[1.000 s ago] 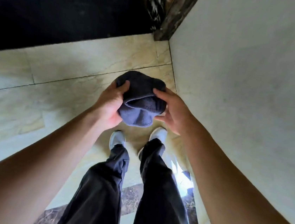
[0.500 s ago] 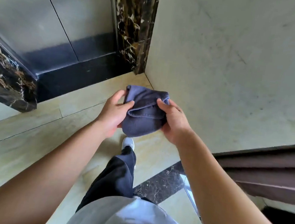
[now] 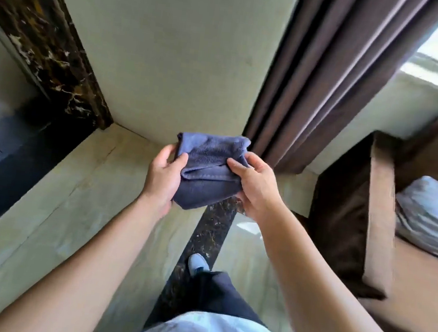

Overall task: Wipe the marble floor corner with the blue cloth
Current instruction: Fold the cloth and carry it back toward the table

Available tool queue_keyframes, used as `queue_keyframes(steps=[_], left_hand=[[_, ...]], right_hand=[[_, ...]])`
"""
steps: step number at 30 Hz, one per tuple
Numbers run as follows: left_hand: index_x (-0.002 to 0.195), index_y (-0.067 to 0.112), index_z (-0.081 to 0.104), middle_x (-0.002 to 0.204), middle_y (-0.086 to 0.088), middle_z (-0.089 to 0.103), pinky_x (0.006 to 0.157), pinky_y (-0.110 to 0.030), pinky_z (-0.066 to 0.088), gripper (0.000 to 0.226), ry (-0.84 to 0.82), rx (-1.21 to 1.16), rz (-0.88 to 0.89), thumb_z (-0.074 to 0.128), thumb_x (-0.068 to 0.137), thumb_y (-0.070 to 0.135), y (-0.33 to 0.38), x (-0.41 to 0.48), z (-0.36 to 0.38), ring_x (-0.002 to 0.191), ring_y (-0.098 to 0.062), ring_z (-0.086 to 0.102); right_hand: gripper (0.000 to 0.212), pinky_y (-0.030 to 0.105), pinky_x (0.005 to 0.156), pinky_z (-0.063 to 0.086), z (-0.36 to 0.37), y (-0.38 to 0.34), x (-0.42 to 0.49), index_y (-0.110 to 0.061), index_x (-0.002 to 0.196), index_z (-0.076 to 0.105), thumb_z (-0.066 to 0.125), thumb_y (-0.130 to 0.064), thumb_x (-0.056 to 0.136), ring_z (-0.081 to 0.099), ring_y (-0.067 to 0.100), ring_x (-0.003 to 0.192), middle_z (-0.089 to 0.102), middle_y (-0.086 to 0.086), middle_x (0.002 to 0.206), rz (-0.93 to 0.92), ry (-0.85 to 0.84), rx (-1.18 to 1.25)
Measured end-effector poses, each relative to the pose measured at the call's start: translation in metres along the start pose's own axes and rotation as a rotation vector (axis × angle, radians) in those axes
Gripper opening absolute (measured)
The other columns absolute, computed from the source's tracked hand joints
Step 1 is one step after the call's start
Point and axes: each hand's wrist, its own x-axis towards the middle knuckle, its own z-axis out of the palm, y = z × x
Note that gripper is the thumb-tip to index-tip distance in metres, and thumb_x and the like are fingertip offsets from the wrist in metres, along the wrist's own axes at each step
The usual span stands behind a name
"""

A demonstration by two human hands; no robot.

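Note:
I hold a folded blue cloth (image 3: 208, 170) in the air in front of me, well above the floor. My left hand (image 3: 163, 177) grips its left edge and my right hand (image 3: 255, 186) grips its right edge, thumbs on top. Below lies the beige marble floor (image 3: 71, 203), crossed by a dark veined marble strip (image 3: 204, 240). The floor meets the pale wall (image 3: 175, 60) just behind the cloth, and the corner by the curtain is partly hidden by the cloth and my right hand.
A brown curtain (image 3: 330, 69) hangs at the right of the wall. A brown armchair (image 3: 379, 211) with a grey cushion (image 3: 430, 217) stands at the right. A dark marble pillar (image 3: 46, 42) and dark panelling stand at the left. My shoe (image 3: 197, 264) is on the dark strip.
My view has swung up and to the right, bringing the curtain and armchair into sight. Both hands kept hold of the cloth, which now looks flatter and more neatly folded.

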Motion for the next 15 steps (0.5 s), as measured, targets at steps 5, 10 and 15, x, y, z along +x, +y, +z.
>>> queue_keyframes(steps=[5, 10, 15], left_hand=[[0.108, 0.015, 0.063, 0.101, -0.006, 0.072, 0.076, -0.029, 0.055, 0.017, -0.17, 0.033, -0.126, 0.054, 0.095, 0.007, -0.044, -0.101, 0.025, 0.087, -0.019, 0.068], [0.119, 0.012, 0.061, 0.099, -0.003, 0.073, 0.073, -0.028, 0.055, 0.025, -0.349, 0.17, -0.258, 0.058, 0.094, 0.011, -0.091, -0.198, 0.055, 0.084, -0.016, 0.069], [0.122, 0.012, 0.057, 0.097, 0.0, 0.069, 0.068, -0.025, 0.054, 0.025, -0.544, 0.342, -0.303, 0.055, 0.097, 0.011, -0.136, -0.291, 0.12, 0.081, -0.014, 0.066]], right_hand=[[0.01, 0.034, 0.07, 0.052, -0.07, 0.054, -0.113, -0.016, 0.093, 0.068, 0.067, -0.007, 0.09, 0.069, 0.021, 0.081, 0.075, 0.004, 0.086, 0.054, 0.179, 0.089], [0.007, 0.03, 0.064, 0.048, -0.147, 0.096, -0.217, -0.013, 0.088, 0.07, 0.072, -0.007, 0.085, 0.065, 0.022, 0.078, 0.072, 0.005, 0.079, 0.101, 0.323, 0.152], [0.014, 0.033, 0.071, 0.049, -0.243, 0.131, -0.319, -0.001, 0.101, 0.067, 0.07, -0.001, 0.087, 0.067, 0.024, 0.083, 0.072, 0.012, 0.092, 0.074, 0.442, 0.269]])
